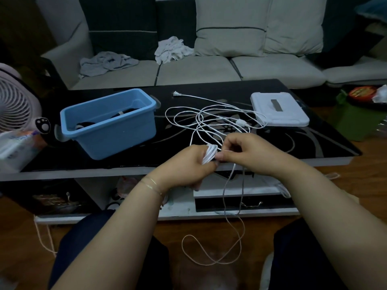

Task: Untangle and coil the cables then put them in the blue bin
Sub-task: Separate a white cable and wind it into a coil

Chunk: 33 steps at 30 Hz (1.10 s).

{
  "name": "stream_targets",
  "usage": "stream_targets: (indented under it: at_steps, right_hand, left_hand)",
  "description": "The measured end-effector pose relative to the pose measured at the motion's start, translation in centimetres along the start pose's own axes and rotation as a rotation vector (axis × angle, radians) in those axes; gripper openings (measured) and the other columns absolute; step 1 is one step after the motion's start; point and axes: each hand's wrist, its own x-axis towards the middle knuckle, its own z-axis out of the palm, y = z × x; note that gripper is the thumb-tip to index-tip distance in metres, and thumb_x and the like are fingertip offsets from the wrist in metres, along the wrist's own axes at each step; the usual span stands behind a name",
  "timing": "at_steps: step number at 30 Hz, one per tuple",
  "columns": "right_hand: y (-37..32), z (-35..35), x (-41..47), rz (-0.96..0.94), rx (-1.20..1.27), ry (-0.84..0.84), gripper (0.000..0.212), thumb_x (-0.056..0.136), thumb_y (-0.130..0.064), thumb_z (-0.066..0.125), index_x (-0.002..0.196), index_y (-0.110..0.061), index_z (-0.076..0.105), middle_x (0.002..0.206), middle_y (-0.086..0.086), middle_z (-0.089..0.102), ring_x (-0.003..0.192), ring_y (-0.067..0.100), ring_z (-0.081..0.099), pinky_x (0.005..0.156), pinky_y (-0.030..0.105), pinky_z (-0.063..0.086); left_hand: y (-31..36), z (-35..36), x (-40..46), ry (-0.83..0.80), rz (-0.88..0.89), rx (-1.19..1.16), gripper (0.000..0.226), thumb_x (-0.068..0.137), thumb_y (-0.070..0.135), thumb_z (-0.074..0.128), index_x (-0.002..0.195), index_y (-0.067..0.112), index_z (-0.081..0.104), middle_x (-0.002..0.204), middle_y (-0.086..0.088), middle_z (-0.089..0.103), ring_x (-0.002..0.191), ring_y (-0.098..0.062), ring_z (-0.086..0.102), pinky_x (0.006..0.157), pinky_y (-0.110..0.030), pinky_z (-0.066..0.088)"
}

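A long white cable [211,116] lies in tangled loops on the black glass table [314,143], its plug [175,93] at the far side. More of it hangs off the front edge and loops on the floor [209,254]. My left hand [188,162] grips a small coil [210,153] of the same cable at the table's front edge. My right hand [243,151] pinches the strand right beside that coil. The blue bin [109,122] stands at the left of the table with dark cables inside.
A white flat box [278,109] sits at the table's right, touching the cable loops. A white fan [16,105] stands at the far left. A sofa with cushions and crumpled cloths runs behind the table. My knees frame the wooden floor below.
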Motion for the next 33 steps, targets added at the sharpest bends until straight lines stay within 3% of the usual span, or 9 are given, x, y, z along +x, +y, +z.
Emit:
stream_targets:
  at_steps: [4,7,11,16,20,22,25,27,33]
  right_hand:
    - [0.5,-0.6,0.2,0.018,-0.002,0.118,0.052,0.059,-0.069,0.066,0.066,-0.019,0.053,0.059,-0.01,0.047,0.055,0.003,0.04,0.056,0.025,0.035]
    - [0.6,-0.7,0.7,-0.028,0.208,0.127,0.033,0.071,-0.051,0.066,0.072,-0.019,0.058,0.062,-0.011,0.049,0.057,0.002,0.042,0.056,0.018,0.038]
    - [0.7,-0.7,0.9,-0.056,0.391,0.147,0.011,0.087,-0.02,0.064,0.079,-0.016,0.057,0.07,0.006,0.053,0.064,0.016,0.045,0.058,0.025,0.041]
    - [0.4,0.8,1.3,-0.038,0.533,0.186,0.014,0.091,-0.018,0.058,0.078,-0.015,0.056,0.054,-0.013,0.054,0.049,-0.001,0.045,0.05,0.015,0.04]
    - [0.0,3.1,1.7,0.031,0.793,0.143,0.022,0.088,-0.034,0.055,0.075,-0.017,0.059,0.057,-0.001,0.049,0.05,0.007,0.041,0.052,0.022,0.035]
    - [0.0,3.8,2.0,0.088,0.862,0.101,0.026,0.092,-0.026,0.056,0.067,-0.022,0.064,0.054,-0.001,0.043,0.047,0.008,0.036,0.049,0.022,0.033]
    - [0.0,4.7,2.1,0.122,0.813,0.006,0.042,0.1,-0.022,0.046,0.063,-0.028,0.065,0.047,-0.007,0.038,0.042,0.007,0.034,0.046,0.02,0.037]
    - [-0.2,5.0,2.1,0.15,0.812,-0.016,0.035,0.102,-0.022,0.041,0.071,-0.02,0.056,0.047,-0.006,0.04,0.043,0.009,0.035,0.049,0.024,0.039]
    - [-1.1,6.1,1.1,0.116,0.466,-0.118,0.021,0.103,-0.019,0.037,0.089,-0.023,0.051,0.057,-0.003,0.045,0.048,0.01,0.04,0.052,0.025,0.04]
  left_hand:
    - [0.4,0.1,-0.2,-0.069,0.008,-0.079,0.017,0.1,0.021,0.051,0.111,0.011,0.059,0.053,0.004,0.059,0.043,-0.015,0.06,0.045,-0.027,0.043]
    - [0.6,-0.2,-0.3,-0.076,0.043,-0.177,0.02,0.1,0.019,0.051,0.113,0.01,0.063,0.052,-0.005,0.044,0.037,-0.013,0.041,0.039,-0.022,0.034]
    - [0.7,-0.3,-0.5,-0.172,0.033,-0.315,0.023,0.101,0.019,0.049,0.114,0.009,0.065,0.051,0.004,0.035,0.045,-0.012,0.029,0.042,-0.024,0.023]
    - [0.4,-0.4,-0.9,-0.254,0.069,-0.559,0.027,0.099,0.023,0.051,0.117,0.01,0.065,0.055,0.003,0.029,0.044,-0.009,0.024,0.041,-0.017,0.023]
    - [0.3,-0.4,-0.8,-0.21,0.135,-0.781,0.029,0.097,0.023,0.049,0.115,0.011,0.068,0.053,0.001,0.024,0.037,-0.004,0.02,0.037,-0.013,0.023]
    - [0.4,-0.3,-0.8,-0.165,0.18,-0.846,0.029,0.098,0.023,0.045,0.106,0.019,0.073,0.051,0.004,0.025,0.035,-0.002,0.021,0.037,-0.013,0.024]
    - [0.5,-0.6,-0.6,-0.091,0.198,-0.976,0.04,0.096,0.035,0.044,0.114,0.01,0.068,0.046,0.009,0.027,0.032,-0.001,0.02,0.037,-0.014,0.025]
    - [0.5,-0.8,-0.5,-0.089,0.186,-1.066,0.053,0.096,0.046,0.038,0.119,0.004,0.062,0.044,0.008,0.029,0.031,-0.001,0.022,0.037,-0.015,0.027]
    - [0.4,-1.5,0.2,0.158,0.183,-1.266,0.044,0.102,0.03,0.03,0.125,0.0,0.053,0.05,0.008,0.034,0.033,-0.001,0.026,0.037,-0.017,0.03]
